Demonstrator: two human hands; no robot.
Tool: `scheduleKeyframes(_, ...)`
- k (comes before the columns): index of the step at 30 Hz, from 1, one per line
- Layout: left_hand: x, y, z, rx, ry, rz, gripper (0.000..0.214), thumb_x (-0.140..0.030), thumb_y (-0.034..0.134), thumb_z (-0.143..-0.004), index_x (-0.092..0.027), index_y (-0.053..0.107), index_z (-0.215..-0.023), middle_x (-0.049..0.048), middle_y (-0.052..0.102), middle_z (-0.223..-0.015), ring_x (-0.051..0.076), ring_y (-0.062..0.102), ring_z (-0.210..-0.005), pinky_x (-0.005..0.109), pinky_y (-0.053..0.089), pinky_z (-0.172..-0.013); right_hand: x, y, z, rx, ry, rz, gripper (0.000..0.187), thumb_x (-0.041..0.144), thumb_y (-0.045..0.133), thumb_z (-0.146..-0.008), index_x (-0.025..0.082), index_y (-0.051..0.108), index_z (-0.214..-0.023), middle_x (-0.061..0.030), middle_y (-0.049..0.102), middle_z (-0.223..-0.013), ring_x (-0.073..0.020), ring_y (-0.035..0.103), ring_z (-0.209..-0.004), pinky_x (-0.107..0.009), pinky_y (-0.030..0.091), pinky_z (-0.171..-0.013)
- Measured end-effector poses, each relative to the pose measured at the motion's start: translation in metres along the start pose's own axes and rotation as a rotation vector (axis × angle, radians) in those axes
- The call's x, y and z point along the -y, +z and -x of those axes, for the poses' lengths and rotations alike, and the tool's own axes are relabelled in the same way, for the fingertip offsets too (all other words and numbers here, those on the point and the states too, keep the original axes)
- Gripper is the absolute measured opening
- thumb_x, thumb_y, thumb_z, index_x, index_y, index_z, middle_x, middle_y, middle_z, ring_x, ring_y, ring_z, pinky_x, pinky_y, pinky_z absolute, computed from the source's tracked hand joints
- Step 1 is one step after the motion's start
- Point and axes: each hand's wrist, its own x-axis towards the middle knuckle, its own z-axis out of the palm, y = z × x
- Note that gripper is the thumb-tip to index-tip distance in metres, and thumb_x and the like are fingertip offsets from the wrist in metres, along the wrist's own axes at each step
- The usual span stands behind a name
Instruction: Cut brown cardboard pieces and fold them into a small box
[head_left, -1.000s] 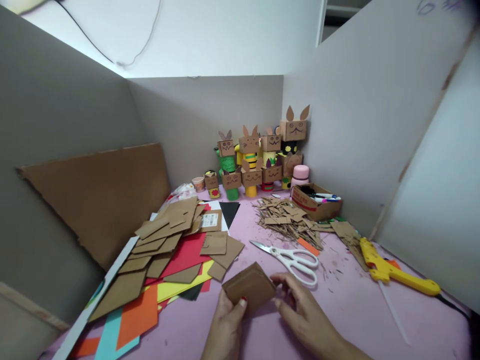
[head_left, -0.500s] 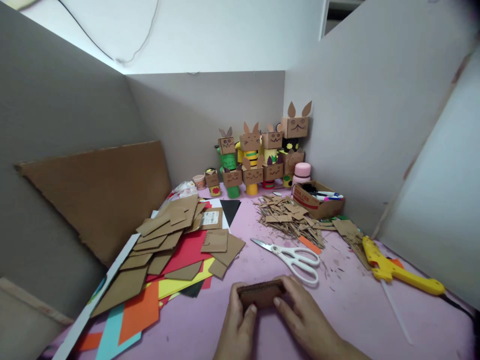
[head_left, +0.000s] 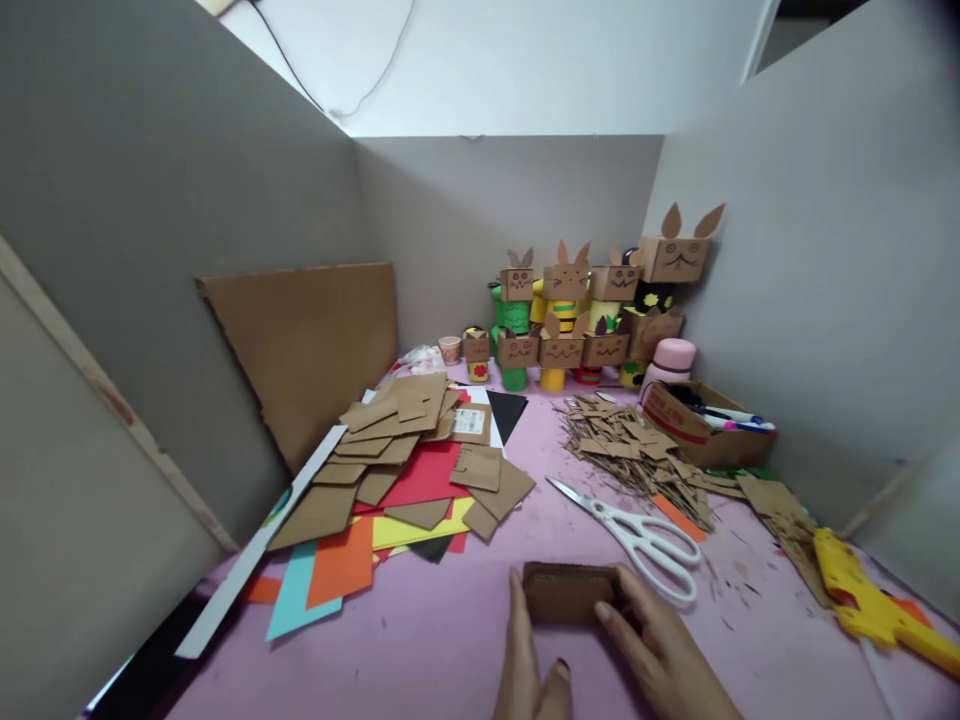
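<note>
A small folded brown cardboard piece (head_left: 567, 596), shaped like a shallow box, is at the near middle of the purple table. My right hand (head_left: 654, 640) grips its right end, thumb on the near face and fingers behind. My left hand (head_left: 529, 650) lies along its left end with fingers stretched out and the thumb away from the cardboard; whether the hidden fingers press on it I cannot tell. White-handled scissors (head_left: 637, 530) lie just beyond my right hand, blades apart from the cardboard.
Cardboard pieces (head_left: 390, 440) and coloured paper (head_left: 341, 565) are piled at left. Cardboard scraps (head_left: 622, 445) and a pen box (head_left: 701, 430) sit at right, near a yellow glue gun (head_left: 862, 600). Cardboard animal figures (head_left: 562, 350) stand at the back. Grey panels surround the table.
The view has turned left, so everything sits further right. My left thumb has come off the cardboard's near face and the left fingers have straightened. My right hand keeps its grip.
</note>
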Motion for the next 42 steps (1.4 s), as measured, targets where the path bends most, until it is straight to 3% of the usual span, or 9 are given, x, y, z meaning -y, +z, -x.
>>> scheduleKeyframes(3,0.006,0.001,0.002,0.039,0.001,0.008,0.092,-0.021,0.051,-0.069,-0.005,0.006,-0.147,0.0129,0.018,-0.155,0.020,0.012,-0.143,0.034,0.006,-0.115,-0.008,-0.001,0.001,0.011,-0.022,0.026,0.033,0.039,0.050,-0.086,0.017,0.060,-0.108,-0.0133,0.072,-0.110,-0.0265,0.068,-0.099,-0.031,0.055,-0.082)
scheduleKeyframes(8,0.001,0.001,0.002,-0.004,-0.012,0.079,0.082,-0.023,0.056,-0.071,-0.013,0.024,-0.146,0.0097,0.028,-0.152,0.021,0.016,-0.142,0.036,0.008,-0.115,-0.028,-0.002,0.004,0.015,0.037,0.071,0.038,0.041,0.052,-0.087,0.018,0.058,-0.116,-0.0127,0.068,-0.120,-0.0285,0.062,-0.110,-0.036,0.053,-0.090)
scheduleKeyframes(14,-0.030,0.003,-0.010,-0.170,0.008,0.043,0.064,-0.040,0.050,-0.084,-0.017,0.031,-0.141,0.0120,0.029,-0.152,0.022,0.020,-0.141,0.038,0.013,-0.115,-0.019,-0.003,0.004,0.063,0.034,0.103,0.038,0.044,0.043,-0.089,0.017,0.057,-0.111,-0.0154,0.065,-0.121,-0.0282,0.062,-0.109,-0.035,0.051,-0.089)
scheduleKeyframes(19,-0.063,-0.001,-0.022,0.110,0.033,-0.143,0.035,-0.038,0.046,-0.087,-0.017,0.050,-0.115,0.0140,0.059,-0.118,0.027,0.054,-0.110,0.041,0.040,-0.096,0.005,0.000,0.003,0.087,0.012,0.085,0.028,0.041,0.037,-0.091,0.019,0.052,-0.101,-0.0111,0.069,-0.093,-0.0259,0.064,-0.092,-0.034,0.052,-0.078)
scheduleKeyframes(21,-0.069,-0.001,-0.024,0.128,0.044,-0.188,0.028,-0.036,0.046,-0.087,-0.017,0.050,-0.106,0.0114,0.062,-0.107,0.025,0.057,-0.100,0.039,0.042,-0.091,0.010,0.001,0.002,0.101,-0.007,0.079,0.023,0.038,0.036,-0.092,0.020,0.049,-0.098,-0.0085,0.067,-0.087,-0.0247,0.063,-0.091,-0.033,0.051,-0.076)
scheduleKeyframes(25,-0.068,0.001,-0.025,0.059,0.031,-0.180,0.029,-0.038,0.049,-0.085,-0.019,0.049,-0.106,0.0108,0.061,-0.109,0.025,0.055,-0.103,0.037,0.041,-0.091,0.016,-0.004,-0.001,0.009,-0.051,0.113,0.021,0.034,0.044,-0.089,0.019,0.043,-0.104,-0.0058,0.062,-0.086,-0.0202,0.061,-0.078,-0.031,0.050,-0.071)
scheduleKeyframes(28,-0.064,0.003,-0.026,0.001,0.054,-0.146,0.028,-0.040,0.051,-0.084,-0.020,0.052,-0.104,0.0093,0.063,-0.108,0.025,0.056,-0.102,0.035,0.041,-0.090,0.023,-0.015,-0.001,-0.083,-0.036,0.254,0.014,0.034,0.051,-0.084,0.022,0.045,-0.085,0.0004,0.056,-0.068,-0.0173,0.054,-0.060,-0.027,0.043,-0.057)
scheduleKeyframes(31,-0.063,0.004,-0.028,-0.039,0.070,-0.129,0.028,-0.041,0.054,-0.081,-0.021,0.055,-0.100,0.0074,0.065,-0.103,0.025,0.057,-0.100,0.033,0.041,-0.088,0.029,-0.021,0.002,-0.022,-0.040,0.361,0.013,0.028,0.051,-0.083,0.022,0.048,-0.072,0.0002,0.060,-0.062,-0.0169,0.055,-0.057,-0.026,0.037,-0.054)
scheduleKeyframes(42,-0.065,0.005,-0.027,-0.067,0.098,-0.206,0.029,-0.043,0.053,-0.081,-0.022,0.053,-0.100,0.0065,0.064,-0.103,0.024,0.056,-0.100,0.032,0.041,-0.089,0.024,-0.012,0.001,0.062,-0.112,0.377,0.014,0.011,0.040,-0.084,0.020,0.050,-0.083,-0.0084,0.069,-0.080,-0.0214,0.062,-0.071,-0.028,0.041,-0.062)
